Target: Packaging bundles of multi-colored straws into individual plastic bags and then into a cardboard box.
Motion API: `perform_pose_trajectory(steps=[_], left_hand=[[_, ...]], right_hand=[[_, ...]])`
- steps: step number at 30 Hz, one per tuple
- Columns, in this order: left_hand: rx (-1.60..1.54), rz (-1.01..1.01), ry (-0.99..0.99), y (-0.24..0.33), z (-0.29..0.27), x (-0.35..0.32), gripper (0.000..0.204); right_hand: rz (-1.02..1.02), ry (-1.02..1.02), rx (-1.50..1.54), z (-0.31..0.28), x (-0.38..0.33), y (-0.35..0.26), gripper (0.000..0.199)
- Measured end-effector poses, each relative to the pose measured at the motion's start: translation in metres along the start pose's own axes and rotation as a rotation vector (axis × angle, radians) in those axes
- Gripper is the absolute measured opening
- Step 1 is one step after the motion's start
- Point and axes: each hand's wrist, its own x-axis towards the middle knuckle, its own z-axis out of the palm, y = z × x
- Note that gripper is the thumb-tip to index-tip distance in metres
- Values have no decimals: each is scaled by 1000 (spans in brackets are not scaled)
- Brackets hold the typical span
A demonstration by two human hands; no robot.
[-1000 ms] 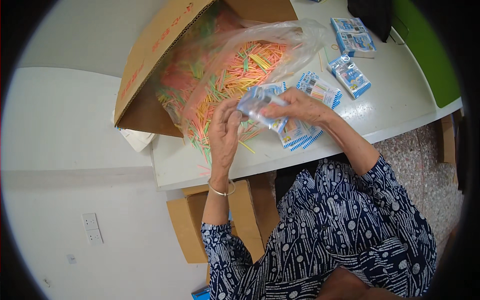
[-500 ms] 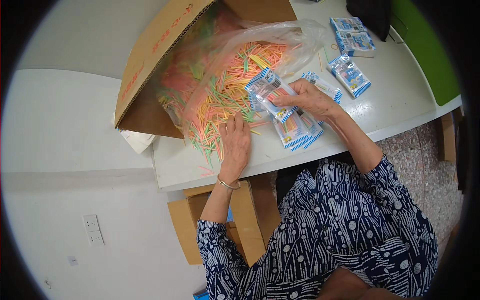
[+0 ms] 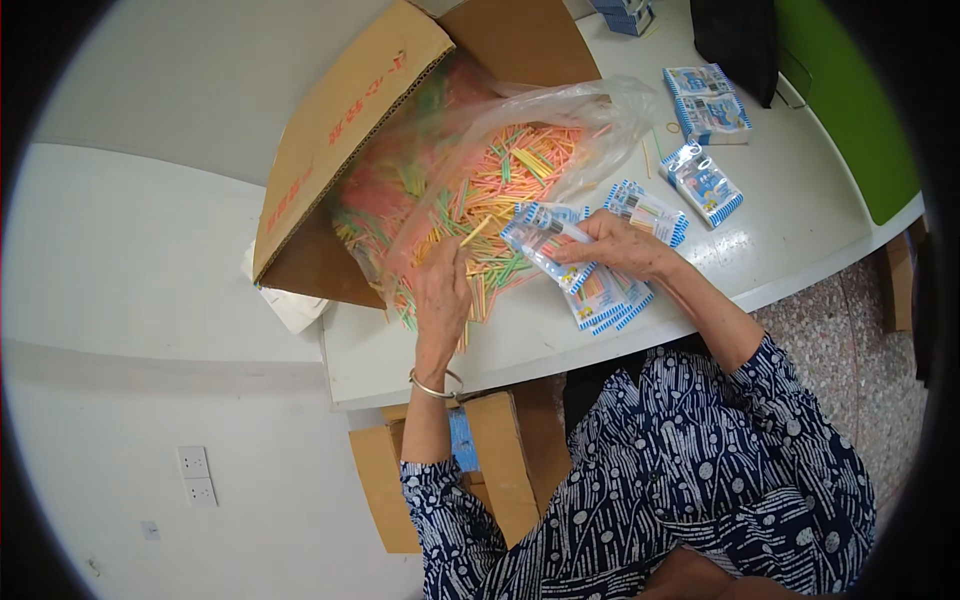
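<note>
While sticks (image 3: 520, 152) crowd a carton's (image 3: 352, 150) bag (image 3: 622, 112) at eleven o'clock, left hand (image 3: 441, 292) pinches a yellow stick (image 3: 476, 232), right hand (image 3: 628, 247) grips a packet (image 3: 540, 248).

White wall (image 3: 100, 420) with sockets (image 3: 194, 462), pale table (image 3: 790, 200), green panel (image 3: 855, 110), speckled floor (image 3: 815, 330), perhaps terrazzo

Navy-and-white patterned shirt (image 3: 700, 450), silvery bangle (image 3: 433, 393)

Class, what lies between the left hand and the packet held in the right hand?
Loose, multicoloured thin sticks lie between the left hand and the packet in the right hand; the head view shows this.
</note>
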Motion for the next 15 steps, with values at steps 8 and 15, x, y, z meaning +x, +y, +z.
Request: perform_pose_trajectory(steps=[8, 15], left_hand=[[615, 512, 153, 30, -34, 7, 28], [503, 512, -7, 45, -37, 4, 27]], right_hand=[[40, -114, 60, 0, -2, -3, 31], [64, -204, -31, 1, -2, -3, 34]])
